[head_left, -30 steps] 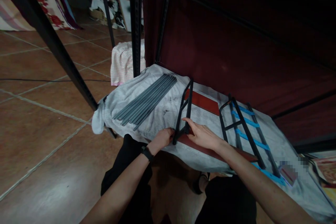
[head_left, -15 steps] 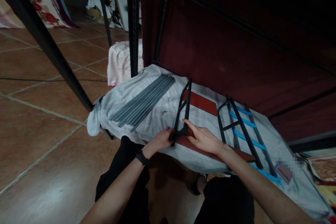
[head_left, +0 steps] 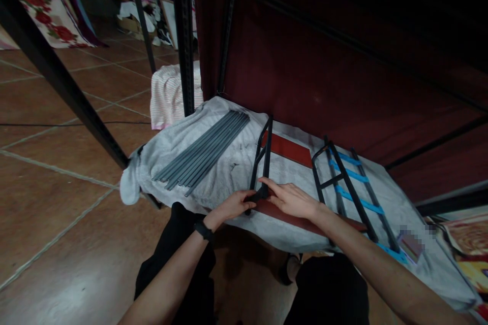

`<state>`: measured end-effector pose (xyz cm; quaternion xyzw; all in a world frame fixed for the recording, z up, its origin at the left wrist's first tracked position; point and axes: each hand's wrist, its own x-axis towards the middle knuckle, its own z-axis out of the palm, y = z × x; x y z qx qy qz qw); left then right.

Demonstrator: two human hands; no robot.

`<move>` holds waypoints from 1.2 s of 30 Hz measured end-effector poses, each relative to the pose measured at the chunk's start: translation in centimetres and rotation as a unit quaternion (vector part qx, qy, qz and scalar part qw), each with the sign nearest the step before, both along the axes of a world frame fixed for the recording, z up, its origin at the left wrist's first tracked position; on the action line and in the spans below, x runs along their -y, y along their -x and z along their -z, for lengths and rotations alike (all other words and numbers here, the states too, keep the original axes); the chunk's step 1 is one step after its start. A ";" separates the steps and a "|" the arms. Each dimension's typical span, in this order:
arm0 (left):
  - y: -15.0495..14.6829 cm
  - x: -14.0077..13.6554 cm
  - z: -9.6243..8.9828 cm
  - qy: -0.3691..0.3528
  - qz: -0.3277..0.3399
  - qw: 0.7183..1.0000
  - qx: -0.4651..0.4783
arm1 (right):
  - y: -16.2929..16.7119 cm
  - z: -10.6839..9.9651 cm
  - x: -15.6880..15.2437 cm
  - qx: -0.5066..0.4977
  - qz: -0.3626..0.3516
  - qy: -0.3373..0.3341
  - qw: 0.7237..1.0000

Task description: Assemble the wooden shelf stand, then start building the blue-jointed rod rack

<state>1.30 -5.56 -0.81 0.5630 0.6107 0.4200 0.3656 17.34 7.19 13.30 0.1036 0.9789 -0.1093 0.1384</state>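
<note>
A black metal frame (head_left: 268, 155) with a crossbar stands at the near edge of the cloth-covered surface, partly over two reddish-brown boards. My left hand (head_left: 233, 205), with a dark band on its wrist, is closed on the frame's near left corner, thumb and fingers pinching it. My right hand (head_left: 292, 200) grips the near right corner between thumb and fingers, the index finger stretched along the bar. The near board (head_left: 292, 217) lies just below my right hand, and the far board (head_left: 287, 150) lies behind it. The fingertips partly hide the frame's corners.
Several grey metal tubes (head_left: 204, 152) lie side by side on the grey cloth (head_left: 152, 162). To the right are a second black frame (head_left: 345, 175) and dark bars with blue strips (head_left: 356, 175). Black posts (head_left: 183, 35) and a dark red curtain (head_left: 305, 71) bound the surface.
The whole view has shifted slightly. My left fingers have shifted a little on the frame's near corner; my right hand stays at the other corner. The frame remains in place.
</note>
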 end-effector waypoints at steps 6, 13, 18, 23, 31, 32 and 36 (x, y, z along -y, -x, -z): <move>0.9 0.6 1.7 0.028 -0.048 0.989 -0.136 | 0.0 0.1 -0.2 0.000 -0.008 -0.019 1.000; -0.6 0.4 2.0 0.069 -0.063 0.955 -0.283 | -0.1 0.5 -0.3 -0.015 -0.008 -0.029 0.999; -0.6 0.3 1.7 0.062 -0.055 0.955 -0.284 | -0.1 0.3 -0.2 -0.015 -0.004 -0.034 0.999; -0.2 0.3 1.6 0.076 -0.058 0.967 -0.236 | 0.0 0.3 -0.2 -0.022 -0.001 -0.031 0.999; -0.7 0.3 1.7 0.056 -0.062 0.974 -0.210 | 0.0 0.3 -0.1 -0.033 -0.002 -0.033 0.999; -0.7 0.4 1.7 0.061 -0.063 0.974 -0.208 | 0.0 0.2 -0.1 -0.034 -0.003 -0.036 0.999; -0.9 0.5 1.9 0.053 -0.060 0.966 -0.248 | 0.1 0.2 0.0 -0.027 -0.004 -0.051 0.998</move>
